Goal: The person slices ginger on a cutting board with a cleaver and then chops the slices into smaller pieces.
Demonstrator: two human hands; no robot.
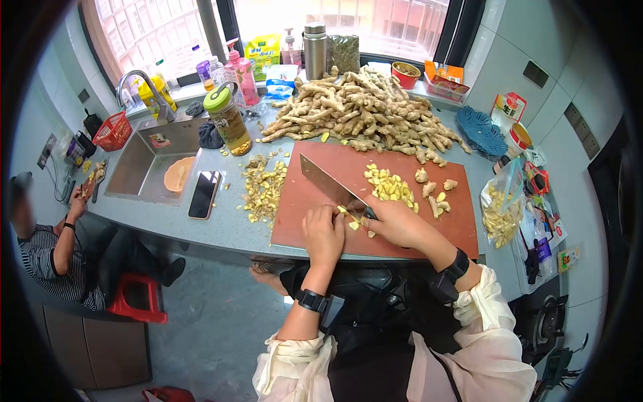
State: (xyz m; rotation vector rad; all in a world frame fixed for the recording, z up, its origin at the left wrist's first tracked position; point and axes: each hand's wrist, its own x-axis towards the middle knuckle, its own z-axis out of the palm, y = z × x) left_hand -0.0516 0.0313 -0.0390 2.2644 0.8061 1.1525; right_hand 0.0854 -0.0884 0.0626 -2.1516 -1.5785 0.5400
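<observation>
My right hand [396, 222] is closed around the dark handle of a cleaver [327, 182], whose broad blade slants up and left over the brown cutting board [301, 231]. Beside the blade, my left hand [323, 233] rests on the board with its fingers curled in, holding a small piece of ginger [342, 210] at the fingertips. Cut bits of ginger [353, 226] lie between the two hands. Farther back on the board is a heap of yellow ginger slices [390, 185], with a few knobbly ginger chunks [430, 190] to its right.
A large pile of whole ginger [365, 110] stands behind the board. Ginger scraps [262, 187], a phone [204, 194], a green-lidded jar [228, 120] and a sink [144, 164] are leftward. A bag of ginger [502, 208] lies right. Another person [57, 248] sits at far left.
</observation>
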